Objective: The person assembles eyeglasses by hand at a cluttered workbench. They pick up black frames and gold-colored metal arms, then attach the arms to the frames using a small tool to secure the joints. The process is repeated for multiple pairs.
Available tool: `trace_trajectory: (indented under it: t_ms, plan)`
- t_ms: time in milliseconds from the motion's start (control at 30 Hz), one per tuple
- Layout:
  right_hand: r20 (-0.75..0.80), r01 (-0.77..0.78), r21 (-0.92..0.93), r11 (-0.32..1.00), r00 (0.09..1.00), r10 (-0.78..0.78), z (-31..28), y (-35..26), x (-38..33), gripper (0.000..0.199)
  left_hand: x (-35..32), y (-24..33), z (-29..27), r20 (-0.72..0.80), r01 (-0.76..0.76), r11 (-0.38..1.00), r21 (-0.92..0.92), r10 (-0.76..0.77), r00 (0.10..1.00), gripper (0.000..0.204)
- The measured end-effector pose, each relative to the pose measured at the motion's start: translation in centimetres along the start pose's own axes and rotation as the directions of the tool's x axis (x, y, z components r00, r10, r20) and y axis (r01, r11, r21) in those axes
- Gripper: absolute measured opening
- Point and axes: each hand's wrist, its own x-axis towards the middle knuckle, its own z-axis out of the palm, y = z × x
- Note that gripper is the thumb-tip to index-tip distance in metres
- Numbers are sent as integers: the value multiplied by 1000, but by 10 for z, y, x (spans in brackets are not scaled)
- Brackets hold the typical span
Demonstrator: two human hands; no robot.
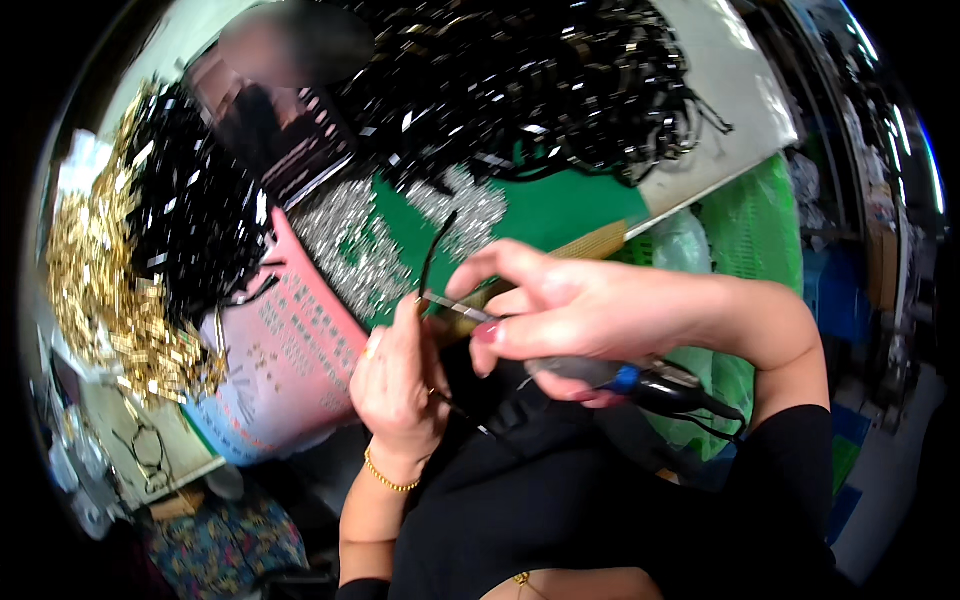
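Observation:
My left hand (pixel 395 385) pinches a thin black strip (pixel 433 258) with a curved end, much like the arm of a pair of spectacles. It rises above the fingertips, and a dark length also shows below the hand. My right hand (pixel 545 310) grips a corded black hand tool (pixel 660 385) with a blue ring, its body lying under the palm. From the right fingers a slim metal tip (pixel 460 308) reaches to the strip by my left fingertips. I cannot tell whether tip and tool are one piece. Silver small pieces (pixel 355 245) lie beyond on a green mat (pixel 560 205).
A large heap of black strips (pixel 520 80) covers the far table. Black strips (pixel 195 195) and gold pieces (pixel 90 270) are piled left, near a pink printed sheet (pixel 290 335). A wooden strip (pixel 590 243) edges the mat. Green plastic (pixel 750 240) hangs at right.

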Motion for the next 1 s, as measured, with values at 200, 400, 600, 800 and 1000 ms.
trace_trajectory:
  t_ms: [200,400,600,800,1000]
  plan:
    - [-35,89,-983,162,772,-635,9,34,0,49,0,1,-6,93,151,988,40,-154,984,26]
    - [-25,-6,-1000,25,101,-995,-39,-33,-54,28,7,-23,-29,-305,326,868,-376,-448,840,27]
    - [-493,46,-860,508,186,-850,-71,-83,-52,44,0,-42,-32,-271,279,851,-445,-425,863,32]
    - [-505,193,-837,512,87,-859,-84,-88,-46,29,-6,-41,-36,-289,287,810,-511,-476,830,36]
    - [-579,263,-779,570,48,-814,-101,-85,-68,24,-4,-43,-37,-257,257,792,-554,-456,852,35]
